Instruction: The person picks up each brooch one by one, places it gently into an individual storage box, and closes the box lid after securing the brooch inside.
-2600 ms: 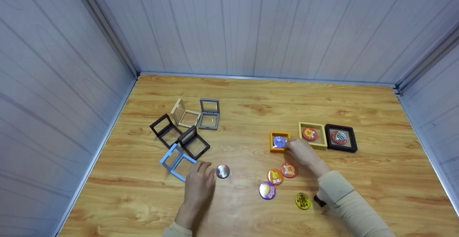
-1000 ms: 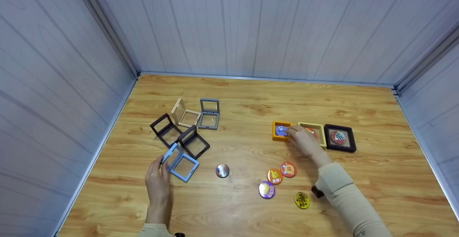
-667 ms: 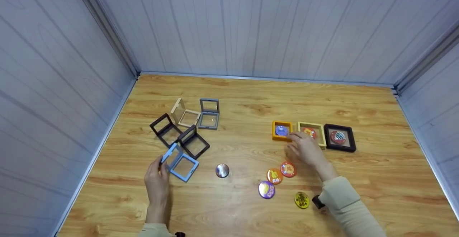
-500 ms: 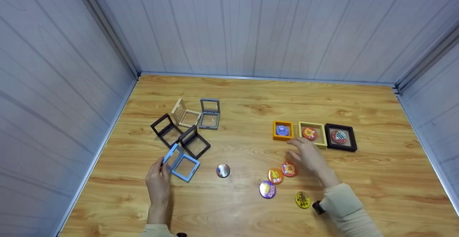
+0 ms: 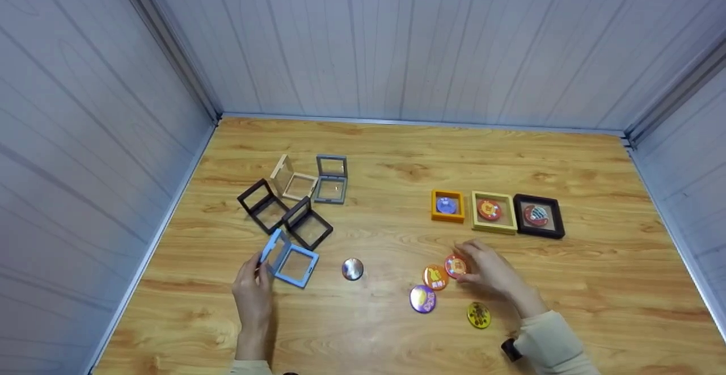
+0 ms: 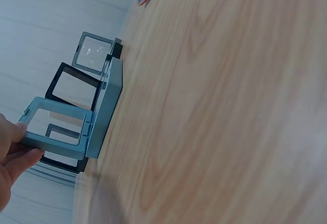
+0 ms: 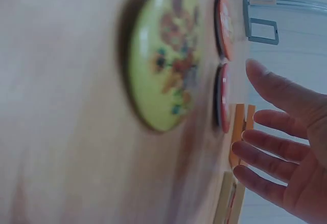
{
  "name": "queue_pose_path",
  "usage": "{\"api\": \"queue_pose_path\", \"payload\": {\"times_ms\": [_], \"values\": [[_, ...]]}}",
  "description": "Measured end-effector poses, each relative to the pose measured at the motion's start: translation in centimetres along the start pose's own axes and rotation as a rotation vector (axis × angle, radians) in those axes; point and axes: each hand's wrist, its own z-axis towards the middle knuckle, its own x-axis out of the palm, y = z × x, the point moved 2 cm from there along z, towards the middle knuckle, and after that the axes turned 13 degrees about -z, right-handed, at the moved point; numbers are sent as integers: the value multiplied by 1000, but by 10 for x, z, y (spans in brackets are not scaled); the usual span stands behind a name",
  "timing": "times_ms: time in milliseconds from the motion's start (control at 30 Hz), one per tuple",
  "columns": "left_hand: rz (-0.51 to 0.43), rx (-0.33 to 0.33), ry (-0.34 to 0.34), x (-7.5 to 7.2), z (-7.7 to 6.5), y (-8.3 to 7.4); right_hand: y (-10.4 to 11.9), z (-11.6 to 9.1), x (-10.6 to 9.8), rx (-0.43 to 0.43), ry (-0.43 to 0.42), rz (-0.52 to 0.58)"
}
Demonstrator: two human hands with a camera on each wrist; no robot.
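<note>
My left hand (image 5: 252, 293) pinches the raised lid of a light blue hinged display frame (image 5: 295, 265) between thumb and fingers; its base lies flat on the table. In the left wrist view the thumb and fingers grip the lid's corner of that blue frame (image 6: 56, 127). My right hand (image 5: 492, 270) hovers by a red round badge (image 5: 456, 265), thumb and fingers spread around it and holding nothing. An orange badge (image 5: 435, 277) and a purple badge (image 5: 422, 299) lie beside the red one. The right wrist view has a yellow badge (image 7: 166, 60) close up, with the right hand (image 7: 291, 147) open beyond.
Two black frames, a beige frame (image 5: 300, 186) and a grey frame (image 5: 331, 188) stand with lids up at the left. Orange, yellow and black frames (image 5: 558, 216) holding badges form a row at the right. A shiny silver disc (image 5: 353, 269) lies mid-table. Walls enclose the table.
The orange frame has been pushed back beside the yellow one and released. My right hand has come down to the red badge. My left hand has taken the blue frame's lid and turned the frame slightly.
</note>
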Motion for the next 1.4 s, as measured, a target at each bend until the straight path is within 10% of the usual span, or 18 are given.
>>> {"api": "queue_pose_path", "payload": {"times_ms": [733,1400], "values": [[-59,-10,15,6,-18,-12,-1,4,15,-58,-69,-57],[-100,-2,46,23,-29,-25,28,0,3,86,-84,90]]}}
